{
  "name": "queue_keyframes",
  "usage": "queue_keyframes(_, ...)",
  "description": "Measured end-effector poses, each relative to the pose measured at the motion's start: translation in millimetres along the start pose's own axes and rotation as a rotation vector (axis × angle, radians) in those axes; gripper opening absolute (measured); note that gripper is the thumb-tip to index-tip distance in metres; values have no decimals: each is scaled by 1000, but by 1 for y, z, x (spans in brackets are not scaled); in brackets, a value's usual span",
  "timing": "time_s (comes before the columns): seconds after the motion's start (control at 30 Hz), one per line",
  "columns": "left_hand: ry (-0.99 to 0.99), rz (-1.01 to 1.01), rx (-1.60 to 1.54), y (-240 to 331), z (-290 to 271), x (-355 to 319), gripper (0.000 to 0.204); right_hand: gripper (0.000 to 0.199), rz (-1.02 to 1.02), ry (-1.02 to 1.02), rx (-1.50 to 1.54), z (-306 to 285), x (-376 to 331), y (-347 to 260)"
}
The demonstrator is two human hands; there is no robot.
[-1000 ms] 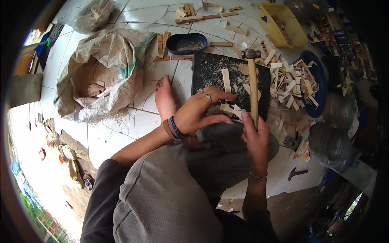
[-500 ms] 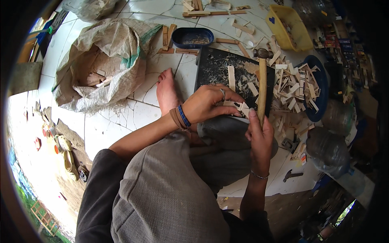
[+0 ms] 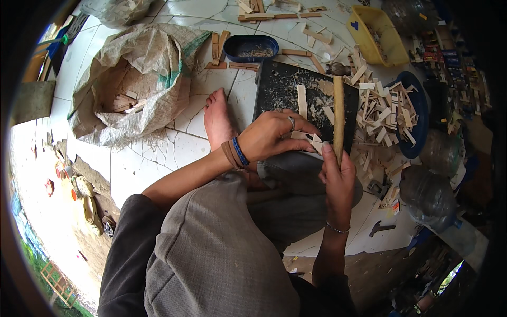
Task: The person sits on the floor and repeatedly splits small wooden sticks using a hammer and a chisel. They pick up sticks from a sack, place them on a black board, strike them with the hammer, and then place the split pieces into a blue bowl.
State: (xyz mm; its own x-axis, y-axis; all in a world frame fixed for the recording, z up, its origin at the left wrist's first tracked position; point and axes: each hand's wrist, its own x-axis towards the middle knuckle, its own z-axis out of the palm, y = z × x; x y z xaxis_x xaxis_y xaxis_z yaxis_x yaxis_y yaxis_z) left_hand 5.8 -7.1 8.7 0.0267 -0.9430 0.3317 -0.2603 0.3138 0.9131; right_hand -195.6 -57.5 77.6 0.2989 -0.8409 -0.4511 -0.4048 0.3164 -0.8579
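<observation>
item, my right grip [image 3: 339,171]: closed around the wooden handle of a hammer [image 3: 339,111], right of centre in the frame; handle roughly upright in view, dark metal head at the top, a thin bracelet at the wrist.

item, my left grip [image 3: 268,135]: narrow, at the centre of the frame, thumb and forefinger close about a small pale wood piece [image 3: 316,141]; whether they pinch it firmly, i cannot tell. the piece sits between these fingertips and my right thumb. brown and blue bands at the wrist.

item, one black board [image 3: 274,84], centre to right of centre, strewn with shavings; a pale strip [image 3: 301,100] lies on it above my left fingers.

item, one blue basin [image 3: 420,119], right of the frame, a heap of wood pieces [image 3: 383,113] spilling at its left side.

item, one yellow tub [image 3: 364,39], upper right, scraps inside.

item, one dark blue oval tray [image 3: 231,48], upper centre, debris within.

item, one woven sack [image 3: 142,42], upper left, mouth open, wood offcuts [image 3: 129,100] inside.

item, a second hammer [image 3: 381,228], lower right, on the tiled floor [image 3: 137,171].
</observation>
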Motion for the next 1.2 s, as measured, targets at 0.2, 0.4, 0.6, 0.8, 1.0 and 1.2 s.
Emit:
queue_keyframes(0.2,-1,-6,5,2,-1,0,31,28,21,24,3,2,0,0)
queue_keyframes(0.4,-11,-16,-5,4,-2,0,32,28,5,16,-17,1,-1,0)
queue_keyframes(0.6,-10,-7,-7,3,-2,0,33,29,3,20,-13,2,-1,0)
queue_keyframes(0.8,-14,-14,-8,3,-2,-1,33,29,12,24,-8,3,-2,-2)
queue_keyframes(1.0,-12,-8,-5,4,-2,0,32,29,4,23,-14,3,-1,-2)
queue_keyframes(1.2,-5,0,-7,4,-2,1,32,28,17,5,-9,1,0,0)
